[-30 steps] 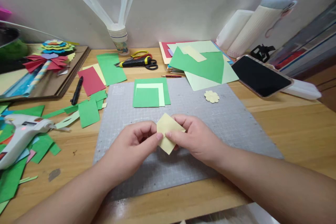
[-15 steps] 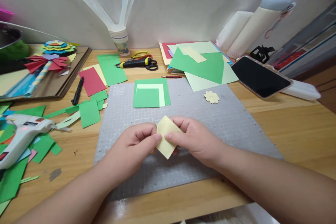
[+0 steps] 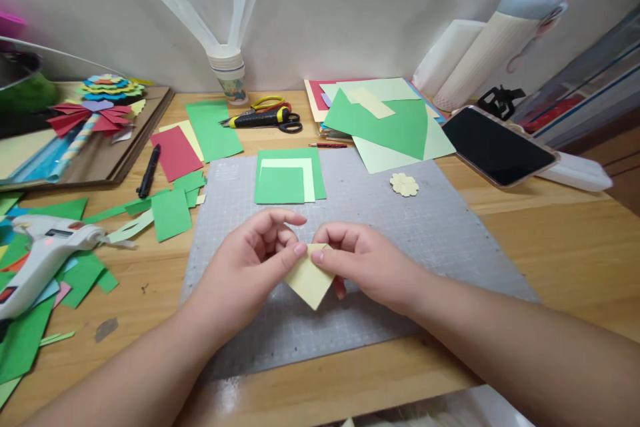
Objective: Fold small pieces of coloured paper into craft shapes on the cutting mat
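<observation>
A small pale yellow paper piece (image 3: pixel 309 278) is pinched between both my hands above the grey cutting mat (image 3: pixel 400 240). It shows as a folded triangle with its point toward me. My left hand (image 3: pixel 250 267) grips its left upper edge with thumb and fingers. My right hand (image 3: pixel 367 263) grips the right upper edge, fingers curled. Green and light green paper squares (image 3: pixel 287 177) lie stacked on the mat just beyond my hands. A small pale yellow paper flower (image 3: pixel 404 184) lies on the mat to the right.
A white glue gun (image 3: pixel 45 257) and green paper scraps (image 3: pixel 170 213) lie at left. Scissors (image 3: pixel 267 117), a cup of glue sticks (image 3: pixel 227 73), a black pen (image 3: pixel 148 172) and coloured sheets (image 3: pixel 385 123) sit at the back. A phone (image 3: pixel 497 145) rests at right.
The yellow piece has gone from a diamond shape standing up between my fingers to a folded triangle, its top part brought down. My left index finger has lifted above it.
</observation>
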A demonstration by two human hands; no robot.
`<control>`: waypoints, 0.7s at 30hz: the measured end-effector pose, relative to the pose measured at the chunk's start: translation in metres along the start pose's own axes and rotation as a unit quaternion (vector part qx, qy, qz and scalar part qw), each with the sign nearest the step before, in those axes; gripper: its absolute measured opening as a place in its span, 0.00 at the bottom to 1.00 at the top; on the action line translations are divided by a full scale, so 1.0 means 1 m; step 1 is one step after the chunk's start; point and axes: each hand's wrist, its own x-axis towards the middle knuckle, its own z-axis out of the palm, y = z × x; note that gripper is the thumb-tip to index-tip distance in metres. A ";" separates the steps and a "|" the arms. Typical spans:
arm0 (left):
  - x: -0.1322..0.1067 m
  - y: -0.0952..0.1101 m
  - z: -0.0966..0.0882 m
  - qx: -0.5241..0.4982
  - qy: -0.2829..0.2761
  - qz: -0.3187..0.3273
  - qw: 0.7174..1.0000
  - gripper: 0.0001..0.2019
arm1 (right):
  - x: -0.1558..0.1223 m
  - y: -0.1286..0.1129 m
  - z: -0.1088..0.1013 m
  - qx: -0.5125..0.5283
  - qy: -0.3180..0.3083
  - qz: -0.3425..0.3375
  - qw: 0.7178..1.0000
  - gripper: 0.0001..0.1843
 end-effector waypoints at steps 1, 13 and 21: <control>0.000 0.000 0.000 0.001 0.012 0.012 1.000 0.10 | -0.001 0.000 0.000 -0.006 -0.008 0.003 1.000 0.09; 0.002 -0.001 -0.002 -0.080 0.023 -0.040 0.996 0.08 | 0.001 -0.001 -0.003 0.062 0.096 -0.053 0.992 0.08; 0.000 0.003 -0.003 -0.117 -0.017 -0.068 0.991 0.06 | 0.004 0.001 -0.006 0.121 0.140 -0.077 0.980 0.09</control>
